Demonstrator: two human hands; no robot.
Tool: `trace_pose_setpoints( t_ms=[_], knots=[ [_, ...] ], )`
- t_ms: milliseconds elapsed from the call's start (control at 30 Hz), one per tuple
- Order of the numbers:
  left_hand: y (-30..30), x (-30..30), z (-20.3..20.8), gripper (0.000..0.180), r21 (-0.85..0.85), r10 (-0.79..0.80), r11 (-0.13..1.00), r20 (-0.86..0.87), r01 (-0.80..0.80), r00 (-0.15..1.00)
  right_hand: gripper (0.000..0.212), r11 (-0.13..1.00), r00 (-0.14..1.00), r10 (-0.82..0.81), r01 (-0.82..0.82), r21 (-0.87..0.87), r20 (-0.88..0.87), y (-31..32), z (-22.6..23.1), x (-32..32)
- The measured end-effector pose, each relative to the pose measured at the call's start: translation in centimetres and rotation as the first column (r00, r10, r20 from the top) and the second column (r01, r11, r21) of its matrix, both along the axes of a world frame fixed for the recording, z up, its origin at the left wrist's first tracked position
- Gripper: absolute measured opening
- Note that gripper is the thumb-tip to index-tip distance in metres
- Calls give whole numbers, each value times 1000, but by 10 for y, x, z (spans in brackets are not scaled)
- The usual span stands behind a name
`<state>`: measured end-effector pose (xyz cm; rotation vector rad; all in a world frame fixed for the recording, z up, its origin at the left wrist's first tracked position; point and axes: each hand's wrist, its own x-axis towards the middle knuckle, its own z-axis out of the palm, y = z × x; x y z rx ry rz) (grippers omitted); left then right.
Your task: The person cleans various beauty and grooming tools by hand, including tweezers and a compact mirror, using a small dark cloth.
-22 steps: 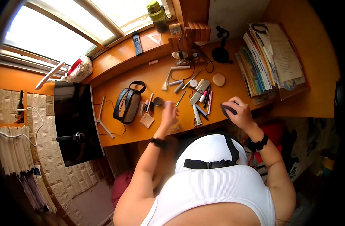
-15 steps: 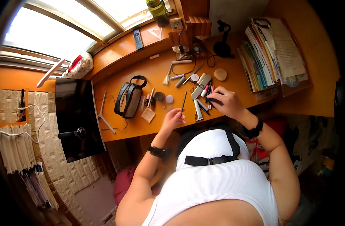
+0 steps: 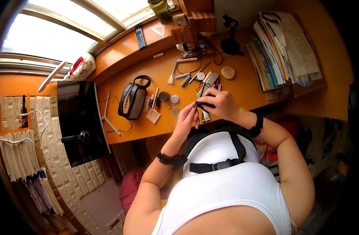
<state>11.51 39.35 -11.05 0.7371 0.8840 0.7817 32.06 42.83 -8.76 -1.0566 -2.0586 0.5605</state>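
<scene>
Low over the desk's front edge, my two hands meet. My left hand (image 3: 185, 120) pinches a slim dark pencil-like stick (image 3: 196, 107), mostly covered by the fingers. My right hand (image 3: 220, 103) grips a small black object (image 3: 205, 104) whose kind I cannot make out; its end touches or nearly touches the stick's upper tip. Beneath and just beyond the right hand lie cosmetics: a white tube (image 3: 205, 116), pink-ended sticks (image 3: 216, 85) and a pale elongated case (image 3: 212, 79), partly hidden by the fingers.
A clear-sided black pouch (image 3: 134, 100) stands left, beside a pinkish compact (image 3: 153, 116), a dark round jar (image 3: 163, 96) and a lilac round pot (image 3: 174, 99). A beige puff (image 3: 228, 72), a black stand (image 3: 231, 45) and stacked books (image 3: 273, 55) lie right. A monitor (image 3: 79, 121) is far left.
My right hand has moved left with the black object, up to the stick in my left hand. The stick, upright and in plain sight before, is now mostly covered.
</scene>
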Motion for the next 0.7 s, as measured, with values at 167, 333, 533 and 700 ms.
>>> trace_pose_setpoints(
  t_ms=[167, 333, 533, 700],
  knots=[
    [2, 2, 14, 42, 38, -59, 997, -15, 60, 998, 22, 977, 976, -211, 210, -37, -45, 24, 2, 26],
    [3, 5, 16, 42, 52, -80, 995, -44, 82, 996, 22, 967, 966, -256, 256, -3, -46, 14, 12, 26],
    [2, 12, 9, 41, 91, -60, 994, -65, 66, 996, 20, 997, 996, -76, 77, 15, -42, -17, 2, 4],
    [-7, 15, 18, 39, 181, -42, 980, -199, 78, 979, 13, 955, 958, -284, 286, 72, -43, 9, 7, 19]
  ],
)
